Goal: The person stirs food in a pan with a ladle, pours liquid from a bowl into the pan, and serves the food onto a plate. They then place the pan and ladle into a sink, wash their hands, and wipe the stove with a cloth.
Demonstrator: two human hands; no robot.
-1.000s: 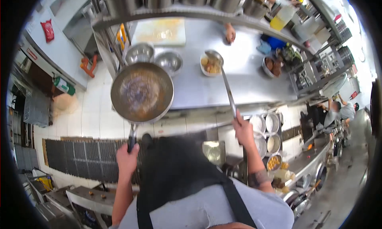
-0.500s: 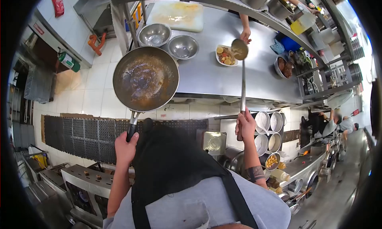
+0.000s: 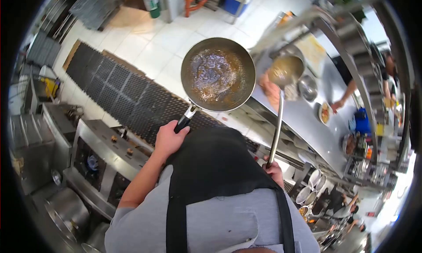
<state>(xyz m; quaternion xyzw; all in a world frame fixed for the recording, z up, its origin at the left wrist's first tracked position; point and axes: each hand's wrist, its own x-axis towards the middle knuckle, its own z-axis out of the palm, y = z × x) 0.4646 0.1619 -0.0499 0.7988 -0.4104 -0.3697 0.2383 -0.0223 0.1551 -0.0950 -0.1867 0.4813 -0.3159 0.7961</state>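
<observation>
My left hand (image 3: 170,141) is wrapped round the black handle of a frying pan (image 3: 218,75), which is held up over the floor with its inside smeared with brown sauce. My right hand (image 3: 274,171) grips the handle end of a long metal ladle (image 3: 276,134). The ladle's bowl, coated in brownish residue, hangs near the counter edge. Beside it is a blurred orange shape that I cannot make out. On the counter stands a white dish of food (image 3: 325,113), with a co-worker's hand (image 3: 338,105) at its rim.
A steel counter (image 3: 303,121) runs along the right, bearing metal bowls (image 3: 308,87) and a cutting board (image 3: 313,53). A stove (image 3: 105,165) with a lit burner stands at left. A black rubber mat (image 3: 123,94) covers the floor. Several pots (image 3: 303,195) are at lower right.
My view and body have turned left, away from the counter and toward the stove. The pan and ladle have come along, and the ladle has left the white dish. Both hands keep their hold.
</observation>
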